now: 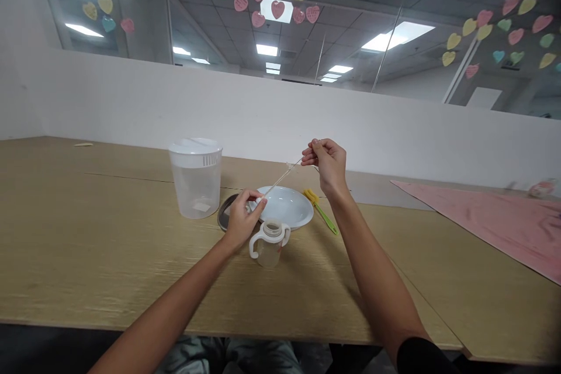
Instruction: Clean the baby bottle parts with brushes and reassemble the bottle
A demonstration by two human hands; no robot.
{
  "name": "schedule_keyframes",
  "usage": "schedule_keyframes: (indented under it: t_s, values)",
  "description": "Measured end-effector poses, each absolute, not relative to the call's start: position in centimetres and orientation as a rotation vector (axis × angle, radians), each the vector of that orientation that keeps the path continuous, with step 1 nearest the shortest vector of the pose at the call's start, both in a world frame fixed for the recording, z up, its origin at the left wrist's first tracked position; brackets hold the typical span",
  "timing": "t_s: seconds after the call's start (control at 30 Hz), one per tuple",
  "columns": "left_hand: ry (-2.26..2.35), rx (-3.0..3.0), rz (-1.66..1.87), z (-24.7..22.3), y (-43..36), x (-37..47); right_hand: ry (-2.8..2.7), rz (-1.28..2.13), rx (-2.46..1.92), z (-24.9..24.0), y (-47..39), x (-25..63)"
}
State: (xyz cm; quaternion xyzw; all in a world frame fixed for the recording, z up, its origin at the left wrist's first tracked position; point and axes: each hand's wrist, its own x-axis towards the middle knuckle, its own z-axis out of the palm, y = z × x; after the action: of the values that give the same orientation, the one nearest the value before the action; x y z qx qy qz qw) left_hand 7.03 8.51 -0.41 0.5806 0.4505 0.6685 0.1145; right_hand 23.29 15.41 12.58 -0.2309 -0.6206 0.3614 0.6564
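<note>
Between my hands a thin pale straw-like tube (277, 181) slants up to the right over a white bowl (287, 208). My left hand (243, 216) pinches its lower end. Higher up, my right hand (326, 165) pinches a thin wire-like stem that meets the tube's upper end. A clear bottle (268, 252) with a white two-handled collar stands uncapped in front of the bowl. Partly hidden behind my left hand is a dark round tray (224, 214). A green-handled brush (325, 217) with a yellow head lies right of the bowl.
A tall translucent bucket (196, 178) with a white lid stands at the left on the wooden table (109, 245). A pink sheet (495, 216) covers part of the right side. Behind the table runs a white wall (245, 114) with windows above.
</note>
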Motion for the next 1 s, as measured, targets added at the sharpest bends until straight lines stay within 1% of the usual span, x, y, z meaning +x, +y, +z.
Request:
schedule_keyframes:
  t_s: [0.43,0.6,0.77,1.0]
  values:
    - [1.286,1.887,1.966,-0.2,8.2,6.9,-1.264,1.182,-0.766,9.5,19.8,23.8]
    - [1.258,1.786,2.008,-0.4,8.5,6.7,-1.277,1.210,-0.859,8.3,21.0,23.7]
    - [1.250,1.541,2.059,-0.3,8.3,6.9,-1.304,1.221,-0.915,7.5,21.4,23.8]
    - [1.077,1.255,2.029,0.5,8.3,7.2,-1.328,1.282,-0.932,7.6,21.4,23.8]
